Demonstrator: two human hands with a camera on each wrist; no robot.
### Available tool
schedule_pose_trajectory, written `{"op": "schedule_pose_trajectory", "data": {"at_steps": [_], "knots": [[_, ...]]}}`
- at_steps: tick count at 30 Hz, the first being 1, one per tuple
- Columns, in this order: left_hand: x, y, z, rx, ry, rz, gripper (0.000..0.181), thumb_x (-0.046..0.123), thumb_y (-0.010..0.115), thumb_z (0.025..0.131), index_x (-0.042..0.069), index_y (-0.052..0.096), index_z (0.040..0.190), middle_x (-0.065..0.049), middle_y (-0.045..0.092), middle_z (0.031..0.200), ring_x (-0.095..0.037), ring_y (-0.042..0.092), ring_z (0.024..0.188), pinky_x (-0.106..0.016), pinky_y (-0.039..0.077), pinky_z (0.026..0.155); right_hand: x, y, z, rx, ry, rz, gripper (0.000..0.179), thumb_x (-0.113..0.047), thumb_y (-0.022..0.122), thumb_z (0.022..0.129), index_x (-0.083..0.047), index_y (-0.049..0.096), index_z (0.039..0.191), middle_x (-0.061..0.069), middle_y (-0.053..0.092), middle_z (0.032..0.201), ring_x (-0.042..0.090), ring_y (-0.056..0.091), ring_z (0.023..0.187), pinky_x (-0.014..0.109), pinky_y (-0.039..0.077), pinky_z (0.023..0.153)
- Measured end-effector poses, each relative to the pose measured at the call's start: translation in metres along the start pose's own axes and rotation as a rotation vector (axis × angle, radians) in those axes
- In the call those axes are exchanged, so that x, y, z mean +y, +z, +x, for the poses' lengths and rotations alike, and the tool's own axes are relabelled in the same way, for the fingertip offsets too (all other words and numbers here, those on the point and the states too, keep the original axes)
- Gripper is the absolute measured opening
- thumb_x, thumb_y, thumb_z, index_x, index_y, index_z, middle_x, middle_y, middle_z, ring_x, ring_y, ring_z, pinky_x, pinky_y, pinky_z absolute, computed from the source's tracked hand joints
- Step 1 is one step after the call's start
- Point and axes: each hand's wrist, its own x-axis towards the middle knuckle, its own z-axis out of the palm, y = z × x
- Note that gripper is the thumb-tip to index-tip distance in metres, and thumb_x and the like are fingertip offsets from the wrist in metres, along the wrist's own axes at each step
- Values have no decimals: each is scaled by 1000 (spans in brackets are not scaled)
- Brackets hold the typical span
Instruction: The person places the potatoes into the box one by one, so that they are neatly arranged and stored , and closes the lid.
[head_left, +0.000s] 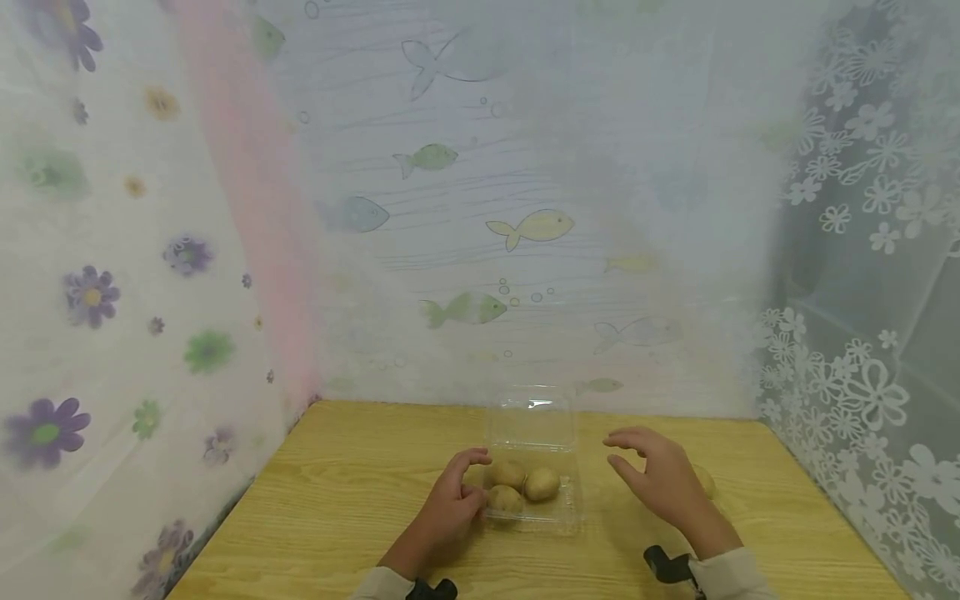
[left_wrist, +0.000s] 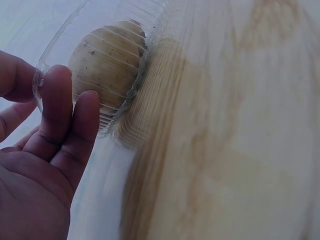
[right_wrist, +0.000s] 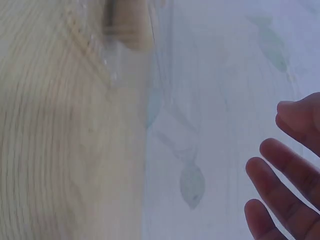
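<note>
A clear plastic clamshell box (head_left: 572, 504) stands on the table with its lid (head_left: 529, 427) raised at the back. Three potatoes (head_left: 542, 483) lie together inside it. At the box's left side my left hand (head_left: 448, 502) pinches the rim, and the left wrist view shows the fingertips (left_wrist: 86, 107) against the ribbed clear wall with a potato (left_wrist: 107, 62) behind it. Right of the box, my right hand (head_left: 666, 482) hovers with fingers spread and nothing in them. Another potato (head_left: 704, 481) is on the table, partly hidden behind that hand.
The wood-grain table (head_left: 337, 500) is bordered by a fish-patterned curtain (head_left: 465, 350) at the back. A flowered curtain (head_left: 142, 350) hangs on the left, and a translucent one with white flowers (head_left: 873, 396) on the right.
</note>
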Motion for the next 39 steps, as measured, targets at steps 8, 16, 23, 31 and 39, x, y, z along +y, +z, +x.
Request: {"op": "schedule_pose_trajectory", "data": {"at_steps": [8,16,23,31,39], "knots": [[-2,-1,0,4,7,3,44,-4,50,103,4,45,147,-12,30,164,-37,64,66,-41,61,67,29,-20,-8,-22,100,-20,32,-20,78,94,-15,74,126,14,65,137,42,61,125,63,53,95],[-5,-1,2,-11,23,-2,45,-4,50,103,2,44,147,-15,28,165,-27,61,61,-37,61,66,61,-37,-21,-103,291,-7,47,-38,71,99,-11,66,137,23,53,149,50,49,134,69,48,95],[-1,-2,0,-1,13,6,43,-3,51,104,2,45,146,-13,29,165,-26,61,62,-37,60,65,89,-43,-32,-113,395,24,56,-46,66,101,-8,61,142,28,50,150,51,50,131,66,50,96],[0,-2,-1,0,24,13,44,-3,51,104,1,44,147,-15,29,164,-24,62,63,-35,60,65,109,-48,-40,-130,487,50,64,-49,64,101,-4,57,145,36,50,146,54,52,128,66,51,93],[1,-2,-2,-7,37,12,45,-4,50,103,1,43,147,-16,29,164,-25,63,63,-35,59,63,121,-54,-44,-227,568,85,77,-54,64,99,-2,48,152,32,47,152,56,48,134,64,51,95]]}}
